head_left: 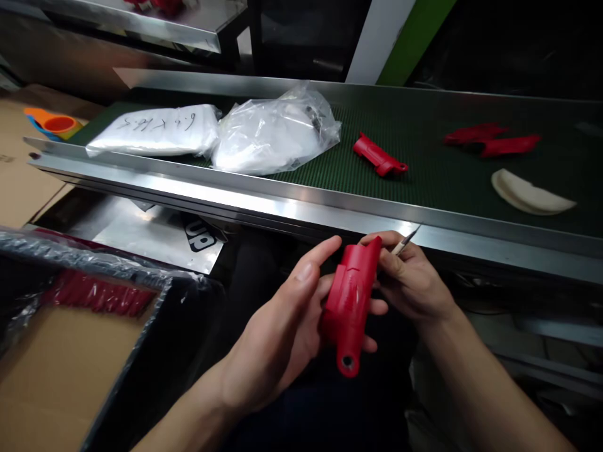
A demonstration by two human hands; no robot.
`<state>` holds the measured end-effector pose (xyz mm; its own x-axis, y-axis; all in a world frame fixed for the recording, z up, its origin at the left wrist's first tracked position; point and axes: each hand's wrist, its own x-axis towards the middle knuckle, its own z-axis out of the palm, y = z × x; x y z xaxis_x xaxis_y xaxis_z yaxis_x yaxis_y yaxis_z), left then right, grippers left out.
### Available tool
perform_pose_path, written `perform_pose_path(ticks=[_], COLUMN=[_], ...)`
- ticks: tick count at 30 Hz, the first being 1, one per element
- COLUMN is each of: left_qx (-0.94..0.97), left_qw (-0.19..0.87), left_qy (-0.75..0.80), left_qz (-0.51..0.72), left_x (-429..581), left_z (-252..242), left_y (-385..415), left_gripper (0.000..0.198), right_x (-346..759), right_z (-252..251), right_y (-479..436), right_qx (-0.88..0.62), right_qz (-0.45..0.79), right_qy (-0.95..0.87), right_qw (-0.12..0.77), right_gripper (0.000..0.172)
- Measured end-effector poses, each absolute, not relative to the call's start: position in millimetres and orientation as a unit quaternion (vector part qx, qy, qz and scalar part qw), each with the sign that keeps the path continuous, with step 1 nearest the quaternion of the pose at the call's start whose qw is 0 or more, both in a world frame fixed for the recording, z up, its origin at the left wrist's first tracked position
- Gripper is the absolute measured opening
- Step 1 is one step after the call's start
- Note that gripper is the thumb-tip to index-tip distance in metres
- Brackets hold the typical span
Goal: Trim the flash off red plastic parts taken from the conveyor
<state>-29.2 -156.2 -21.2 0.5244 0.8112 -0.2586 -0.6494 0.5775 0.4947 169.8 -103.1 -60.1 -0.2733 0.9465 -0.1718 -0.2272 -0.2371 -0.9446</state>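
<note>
In the head view a glossy red plastic part (351, 295) lies across the fingers of my left hand (292, 320), the thumb lifted off it. A round hole shows at its lower end. My right hand (414, 276) is closed at the part's upper right edge, and its fingers grip a slim pointed blade tool (406, 241) with a pale handle. Whether the right fingertips also touch the part is hard to make out. Another red plastic part (379, 156) lies on the green conveyor belt (330, 182) beyond my hands.
On the belt are a white wrapped package (155, 130), a clear plastic bag (277, 135), blurred red parts (509, 145) and a cream half-round piece (530, 193). A metal rail (292, 210) edges it. At left, a lined box (56, 370) holds a row of red pieces (98, 294).
</note>
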Motion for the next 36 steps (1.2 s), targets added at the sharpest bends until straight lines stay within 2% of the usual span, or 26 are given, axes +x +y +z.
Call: perform_pose_path(ticks=[12, 14, 18, 20, 22, 24, 27, 33, 36], left_qx=[0.219, 0.289, 0.461, 0.466, 0.443, 0.406, 0.328, 0.262, 0.258], left_qw=[0.86, 0.827, 0.671, 0.654, 0.68, 0.708, 0.733, 0.752, 0.751], left_qy=[0.273, 0.331, 0.466, 0.472, 0.454, 0.442, 0.437, 0.421, 0.422], left_qz=[0.372, 0.349, 0.346, 0.364, 0.368, 0.374, 0.406, 0.434, 0.437], left_x=[-34.5, -35.3, -33.5, -32.5, -32.4, -32.8, -33.7, -35.6, -35.5], left_z=[-20.8, -25.6, -35.1, -37.3, -36.8, -34.1, -29.1, -24.6, -22.4], left_y=[-161.9, -162.1, -165.0, -166.4, -167.2, -167.4, -166.6, -165.5, -167.4], left_gripper=[0.059, 0.058, 0.059, 0.053, 0.051, 0.051, 0.047, 0.043, 0.043], right_x=[175.3, 174.9, 165.6, 156.8, 148.8, 144.4, 144.8, 149.5, 149.6], right_z=[-61.7, -57.4, -35.3, -21.3, -10.1, -4.1, -3.9, -10.9, -12.6], right_y=[-98.9, -98.4, -102.1, -106.1, -109.9, -113.5, -119.1, -130.6, -133.8], right_qx=[-0.369, -0.37, -0.415, -0.437, -0.454, -0.48, -0.499, -0.38, -0.369], right_qz=[0.661, 0.649, 0.613, 0.587, 0.544, 0.478, 0.36, 0.134, 0.064], right_qy=[-0.488, -0.511, -0.561, -0.599, -0.644, -0.675, -0.717, -0.857, -0.874], right_qw=[0.434, 0.425, 0.37, 0.325, 0.288, 0.293, 0.326, 0.32, 0.309], right_gripper=[0.023, 0.024, 0.011, 0.012, 0.015, 0.015, 0.035, 0.045, 0.049])
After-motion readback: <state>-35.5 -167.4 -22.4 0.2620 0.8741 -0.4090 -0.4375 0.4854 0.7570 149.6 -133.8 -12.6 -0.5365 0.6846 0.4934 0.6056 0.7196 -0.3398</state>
